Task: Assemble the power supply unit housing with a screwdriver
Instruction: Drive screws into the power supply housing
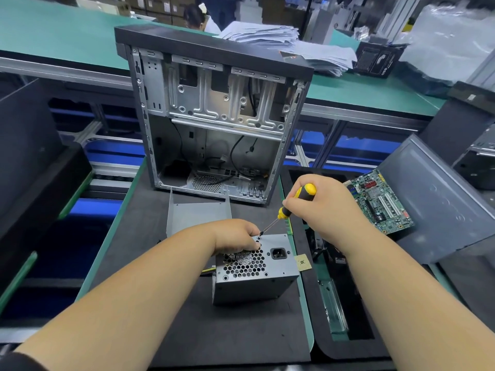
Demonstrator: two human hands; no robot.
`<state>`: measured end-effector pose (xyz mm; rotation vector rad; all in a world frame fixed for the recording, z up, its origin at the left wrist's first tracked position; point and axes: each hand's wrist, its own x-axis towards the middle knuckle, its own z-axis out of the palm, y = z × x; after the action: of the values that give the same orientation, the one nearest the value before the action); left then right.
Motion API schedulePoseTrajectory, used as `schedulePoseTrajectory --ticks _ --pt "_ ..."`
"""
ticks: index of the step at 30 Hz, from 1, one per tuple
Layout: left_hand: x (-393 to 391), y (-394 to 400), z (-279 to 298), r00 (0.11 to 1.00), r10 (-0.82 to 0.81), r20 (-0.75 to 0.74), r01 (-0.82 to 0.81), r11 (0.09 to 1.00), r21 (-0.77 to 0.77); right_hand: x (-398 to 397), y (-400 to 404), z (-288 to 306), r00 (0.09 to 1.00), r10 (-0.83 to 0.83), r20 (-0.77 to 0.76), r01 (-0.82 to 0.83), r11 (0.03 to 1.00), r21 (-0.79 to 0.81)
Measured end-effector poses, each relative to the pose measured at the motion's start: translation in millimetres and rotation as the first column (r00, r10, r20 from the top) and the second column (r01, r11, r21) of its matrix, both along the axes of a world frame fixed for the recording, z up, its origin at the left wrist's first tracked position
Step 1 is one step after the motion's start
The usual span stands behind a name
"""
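Note:
A grey power supply unit (270, 274) stands on the dark foam mat (241, 330), its honeycomb fan grille and power socket facing up toward me. My left hand (235, 236) grips its far left top edge, fingers curled over the grille. My right hand (318, 204) holds a yellow and black screwdriver (294, 202) by the handle, tilted down to the left. Its tip touches the top face near the far left corner, right beside my left fingers. Behind the unit lies a grey sheet-metal housing cover (198, 212).
An open computer case (214, 116) stands upright behind the mat. A green motherboard (380, 204) lies at the right beside a grey side panel (439, 204). A small tan chip (302, 262) lies right of the unit. Paper stacks and another person are on the far bench.

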<state>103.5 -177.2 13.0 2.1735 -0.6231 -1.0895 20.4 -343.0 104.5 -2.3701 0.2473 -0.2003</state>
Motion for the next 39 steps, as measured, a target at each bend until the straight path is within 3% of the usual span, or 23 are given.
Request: schedulePoseTrajectory --ticks 27,33,39 --pt "-1.6 2.4 8.4 0.996 -0.059 0.071 0.056 0.998 0.033 6.1 6.5 3.1 0.997 -0.008 -0.075 0.003 0.998 -0.069" --pt "0.0 2.7 2.0 0.997 -0.038 0.063 0.039 0.999 -0.012 15.1 13.7 9.7 0.99 0.048 -0.133 -0.063 0.991 -0.115" --pt "1.2 3.5 0.9 1.0 -0.017 0.019 0.018 0.999 -0.049 21.4 21.0 38.8 0.945 0.165 -0.284 -0.252 0.918 -0.307"
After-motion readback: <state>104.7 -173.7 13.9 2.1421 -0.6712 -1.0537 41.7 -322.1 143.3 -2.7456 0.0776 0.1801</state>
